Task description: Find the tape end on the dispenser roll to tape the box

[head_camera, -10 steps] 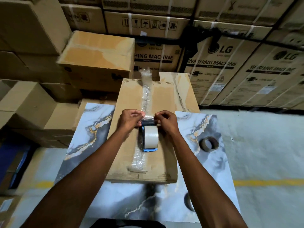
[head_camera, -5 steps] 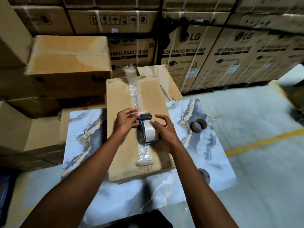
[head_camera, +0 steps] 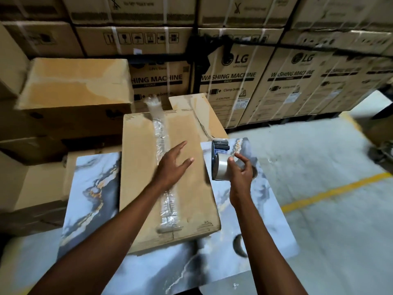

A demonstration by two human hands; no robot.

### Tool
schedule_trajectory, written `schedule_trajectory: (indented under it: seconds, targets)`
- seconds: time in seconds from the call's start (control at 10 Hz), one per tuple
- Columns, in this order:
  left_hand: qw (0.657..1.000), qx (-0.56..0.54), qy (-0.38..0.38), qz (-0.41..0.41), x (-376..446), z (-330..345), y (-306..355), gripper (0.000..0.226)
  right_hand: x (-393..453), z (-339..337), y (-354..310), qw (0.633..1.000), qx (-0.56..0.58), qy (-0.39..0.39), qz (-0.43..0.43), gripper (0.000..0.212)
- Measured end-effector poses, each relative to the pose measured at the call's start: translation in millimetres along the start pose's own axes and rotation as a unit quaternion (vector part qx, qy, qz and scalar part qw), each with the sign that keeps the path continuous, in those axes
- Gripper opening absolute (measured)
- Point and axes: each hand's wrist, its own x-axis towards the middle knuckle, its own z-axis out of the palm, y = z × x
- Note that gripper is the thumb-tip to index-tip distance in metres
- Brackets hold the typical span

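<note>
Marbled table [head_camera: 93, 188] bears taped box [head_camera: 140, 167]; right hand [head_camera: 241, 177] grips dispenser [head_camera: 220, 160].

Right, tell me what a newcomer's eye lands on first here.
First the right hand, holding the tape dispenser up at the right edge of the box. Then the left hand, open above the crinkled clear tape strip running down the box's middle. Behind, a wall of LG washing machine cartons.
</note>
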Motion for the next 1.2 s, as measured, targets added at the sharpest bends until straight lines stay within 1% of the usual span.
schedule_trajectory:
  seconds: [0.1,0.2,0.3,0.4,0.5,0.7,0.8,0.9,1.0,1.1,1.2]
  targets:
    - [0.968,0.25,-0.015,0.02,7.7,18.2,-8.8,0.092,32.6,-18.7,10.5,1.0,-0.022,0.013,0.016,0.029]
    - [0.921,0.388,-0.032,0.008,10.4,34.4,-12.3,0.102,62.6,-30.2,39.8,0.997,-0.051,0.006,0.066,0.026]
    - [0.896,0.444,-0.022,0.016,10.6,43.0,-14.9,0.1,85.7,-36.8,76.8,0.99,-0.082,-0.004,0.116,0.022]
    - [0.889,0.458,-0.019,0.002,12.5,46.3,-14.1,0.098,96.8,-41.1,111.5,0.979,-0.125,-0.018,0.161,0.023]
    - [0.884,0.467,-0.017,0.003,12.8,48.3,-15.4,0.096,97.5,-44.3,135.0,0.969,-0.154,-0.045,0.188,0.022]
    - [0.884,0.467,-0.01,-0.002,14.4,48.9,-23.0,0.094,98.3,-50.2,155.8,0.959,-0.18,-0.088,0.198,0.027]
    - [0.884,0.467,-0.003,-0.005,13.6,48.8,-22.7,0.093,98.9,-50.1,156.5,0.954,-0.223,-0.097,0.177,0.03]
    - [0.888,0.46,0.0,-0.006,11.1,46.8,-23.9,0.091,100.6,-47.0,153.3,0.936,-0.316,-0.094,0.126,0.039]
    - [0.894,0.447,0.011,-0.011,8.9,42.6,-21.2,0.091,101.4,-37.7,134.7,0.931,-0.355,-0.079,0.006,0.041]
    - [0.906,0.423,0.024,-0.011,9.4,32.7,-21.9,0.093,97.7,-21.1,106.3,0.919,-0.353,-0.115,-0.13,0.046]
    - [0.909,0.412,0.057,-0.014,7.0,9.7,-17.2,0.094,89.0,4.8,74.7,0.875,-0.378,-0.177,-0.245,0.055]
